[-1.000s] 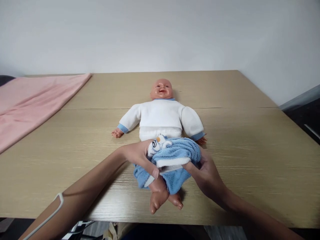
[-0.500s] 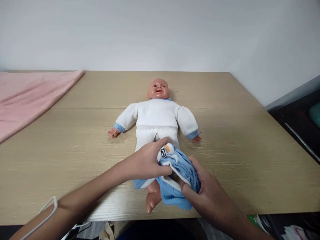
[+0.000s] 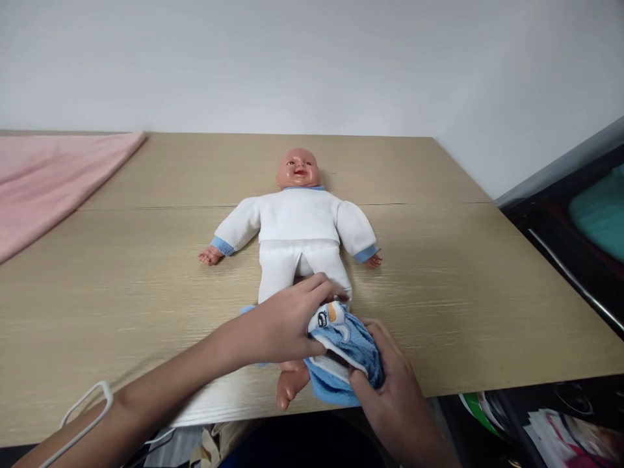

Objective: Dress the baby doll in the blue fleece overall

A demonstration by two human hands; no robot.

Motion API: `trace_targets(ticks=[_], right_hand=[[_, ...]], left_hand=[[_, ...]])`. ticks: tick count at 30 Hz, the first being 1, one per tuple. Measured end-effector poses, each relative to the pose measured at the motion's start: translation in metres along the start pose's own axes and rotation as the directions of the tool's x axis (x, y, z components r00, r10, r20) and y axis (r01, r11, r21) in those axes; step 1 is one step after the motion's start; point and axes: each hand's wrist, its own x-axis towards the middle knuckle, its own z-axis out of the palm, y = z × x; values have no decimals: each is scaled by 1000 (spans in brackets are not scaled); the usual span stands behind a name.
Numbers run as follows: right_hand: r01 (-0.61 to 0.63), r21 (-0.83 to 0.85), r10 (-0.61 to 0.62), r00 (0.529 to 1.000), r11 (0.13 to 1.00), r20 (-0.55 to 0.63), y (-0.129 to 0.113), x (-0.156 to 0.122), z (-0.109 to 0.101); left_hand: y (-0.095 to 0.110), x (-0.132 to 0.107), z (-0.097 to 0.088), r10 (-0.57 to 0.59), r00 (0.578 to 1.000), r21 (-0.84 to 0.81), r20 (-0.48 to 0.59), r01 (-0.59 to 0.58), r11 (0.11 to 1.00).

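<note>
A baby doll (image 3: 297, 224) in a white top and white trousers lies on its back on the wooden table (image 3: 121, 279), head towards the wall. Bunched blue trousers (image 3: 341, 354) with an embroidered animal patch sit low on the doll's legs, near the table's front edge. My left hand (image 3: 285, 322) grips the left side of the blue trousers, fingers closed. My right hand (image 3: 385, 383) grips their right side from below. One bare doll foot (image 3: 288, 389) sticks out under the blue cloth.
A pink cloth (image 3: 53, 175) lies on the table's far left. To the right of the table stand dark furniture (image 3: 560, 221) and a teal thing (image 3: 602, 211). Papers and clutter (image 3: 560, 432) lie below at the right. A white cord (image 3: 85, 406) hangs at my left forearm.
Both hands have drawn the blue trousers down the doll's legs towards me, baring the white trousers. The view has shifted rightwards.
</note>
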Motion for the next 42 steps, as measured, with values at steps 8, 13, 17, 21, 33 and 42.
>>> trace_targets(ticks=[8, 13, 17, 21, 33, 42], right_hand=[[26, 88, -21, 998, 996, -51, 19, -22, 19], [0, 142, 17, 993, 990, -117, 27, -25, 34], [-8, 175, 30, 992, 985, -124, 29, -24, 34], [-68, 248, 91, 992, 966, -85, 29, -25, 30], [-110, 459, 161, 984, 882, -75, 22, -19, 27], [-57, 631, 124, 990, 774, -62, 18, -23, 34]], left_hand=[[-7, -2, 6, 19, 998, 60, 53, -22, 998], [-5, -2, 6, 25, 999, 34, 31, -26, 999], [1, -3, 11, -36, 994, 226, -100, 58, 972], [5, -4, 14, -124, 991, 306, -53, 134, 943], [-2, -1, -12, -179, 979, -219, 102, 197, 955], [-15, 0, -12, -23, 991, -537, 129, 89, 839]])
